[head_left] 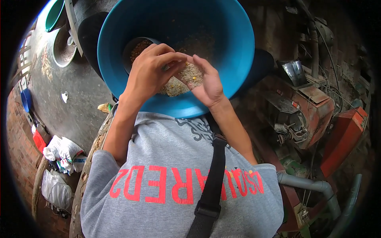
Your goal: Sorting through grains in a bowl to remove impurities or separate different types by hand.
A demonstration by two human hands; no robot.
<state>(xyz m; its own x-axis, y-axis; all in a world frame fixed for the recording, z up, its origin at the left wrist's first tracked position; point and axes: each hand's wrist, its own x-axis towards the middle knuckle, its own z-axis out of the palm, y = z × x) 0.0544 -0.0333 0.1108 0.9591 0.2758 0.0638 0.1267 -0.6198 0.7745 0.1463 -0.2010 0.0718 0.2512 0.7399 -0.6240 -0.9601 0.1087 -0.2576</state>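
Observation:
A large blue basin (244,47) sits in front of me, between my legs. My right hand (210,85) is cupped palm up over it, holding a small heap of pale broken grain (190,73) with a few yellow bits in it. Beside it, my left hand (149,73) is bent over the heap, its fingers curled and brought together near the right fingertips; whatever they pinch is hidden. More pale grain (174,88) lies in the basin below the hands. Partly covered by my left hand, a round bowl (127,53) in the basin contains orange-brown kernels (141,47).
On the left floor are a green-rimmed tub (53,16), a pale bucket (63,59) and a corn cob (104,107). White sacks (65,150) lie lower left, near a wooden beam (93,154). A rusty red machine (313,111) with grey pipe (305,182) stands at right.

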